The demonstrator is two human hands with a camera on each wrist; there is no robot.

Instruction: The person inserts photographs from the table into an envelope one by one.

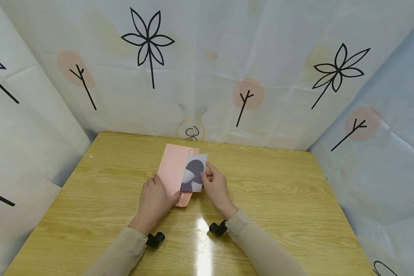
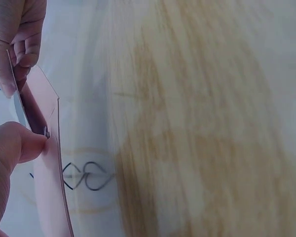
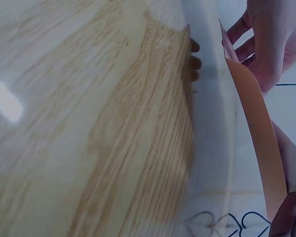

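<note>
My left hand [image 1: 154, 199] grips a pink envelope [image 1: 171, 164] by its near left part, the thumb across the front beside the opening. A card [image 1: 194, 168] printed with grey and white shapes stands partly out of the envelope's right side, its left part hidden inside. With thumb and fingers, my right hand [image 1: 217, 188] pinches the card's right edge. In the left wrist view, the thumb [image 2: 20, 143] presses at the edge of the envelope's mouth. The right wrist view shows the orange-pink flap [image 3: 256, 133] edge-on, between the two hands.
A wood-grain table [image 1: 279, 191] lies beneath both hands. Pale cloth with drawn flowers [image 1: 148, 40] hangs behind and at both sides. Black wrist cameras [image 1: 156, 240] sit by the sleeve cuffs. A small white speck [image 1: 91, 156] lies near the table's far left.
</note>
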